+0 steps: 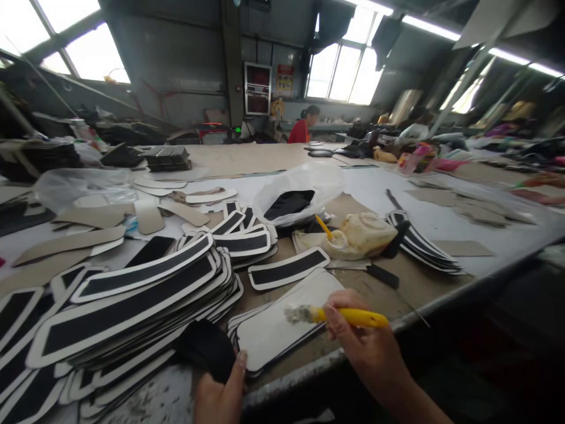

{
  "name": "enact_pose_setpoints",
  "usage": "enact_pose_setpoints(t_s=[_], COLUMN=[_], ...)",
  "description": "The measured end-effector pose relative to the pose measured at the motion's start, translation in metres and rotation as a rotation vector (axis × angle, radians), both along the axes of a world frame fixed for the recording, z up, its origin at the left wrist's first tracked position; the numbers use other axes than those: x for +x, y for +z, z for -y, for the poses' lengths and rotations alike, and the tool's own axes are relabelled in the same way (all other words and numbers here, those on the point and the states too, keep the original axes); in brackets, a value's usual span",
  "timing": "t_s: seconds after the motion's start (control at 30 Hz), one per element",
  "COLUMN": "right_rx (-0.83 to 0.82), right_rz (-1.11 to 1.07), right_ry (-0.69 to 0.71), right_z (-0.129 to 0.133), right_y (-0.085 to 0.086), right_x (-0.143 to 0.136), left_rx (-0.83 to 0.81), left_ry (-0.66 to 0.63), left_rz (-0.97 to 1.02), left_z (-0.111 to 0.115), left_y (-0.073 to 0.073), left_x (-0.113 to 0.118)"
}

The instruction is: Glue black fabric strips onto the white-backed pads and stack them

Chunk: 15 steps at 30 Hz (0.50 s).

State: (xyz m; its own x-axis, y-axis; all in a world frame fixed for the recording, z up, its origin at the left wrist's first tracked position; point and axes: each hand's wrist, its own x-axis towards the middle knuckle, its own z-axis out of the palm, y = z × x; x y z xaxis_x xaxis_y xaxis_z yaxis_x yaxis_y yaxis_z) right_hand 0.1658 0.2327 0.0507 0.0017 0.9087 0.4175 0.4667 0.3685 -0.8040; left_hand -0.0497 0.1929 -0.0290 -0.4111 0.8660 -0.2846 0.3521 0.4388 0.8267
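Note:
My right hand [373, 350] is closed round the yellow handle of a brush [357, 317]. Its pale, worn bristles are over a stack of white, round-cornered panels [278, 335] near the table edge. At the lower middle, my left hand [223, 388] has a curved black piece [207, 347] between its thumb and fingers. The left thumb tip is close to the near corner of the white stack; its other fingers are mostly hidden. A single black panel with a white border [289, 268] lies just beyond the stack.
Large piles of white-bordered black strips [132, 318] cover the left. Beyond my right hand are a stained plastic container [368, 232] with a yellow stick in its mouth, a black-handled pointed tool [383, 275] and another strip stack [419, 244]. A plastic bag [304, 182] and a person in red [300, 131] are farther back.

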Motion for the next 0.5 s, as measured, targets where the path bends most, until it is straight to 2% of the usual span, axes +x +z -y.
enact_pose_setpoints(t_s=[0.1,0.17,0.2,0.27,0.33,0.4,0.5], right_rx=[-0.372,-0.483,-0.484,-0.383,-0.22,-0.125,-0.243], right_rz=[-0.301,-0.35,-0.325,-0.195,-0.04,0.025,-0.126], right_ry=[0.107,0.099,0.077,0.016,-0.058,-0.091,0.021], right_z=[0.0,-0.006,-0.01,-0.017,-0.021,-0.019,-0.008], right_y=[-0.02,-0.032,-0.036,-0.036,-0.03,-0.022,-0.018], right_x=[-0.033,-0.041,-0.039,-0.026,-0.01,-0.003,-0.017], left_rx=[-0.075,-0.034,-0.019,-0.022,-0.03,-0.036,-0.057], left_ry=[0.092,0.145,0.167,0.172,0.168,0.162,0.127], left_rz=[0.13,0.169,0.183,0.21,0.213,0.185,0.121], left_z=[-0.001,-0.002,-0.001,0.0,0.0,0.0,0.0], left_y=[0.008,0.01,0.011,0.012,0.012,0.013,0.01], left_x=[0.006,0.01,0.011,0.014,0.015,0.014,0.012])
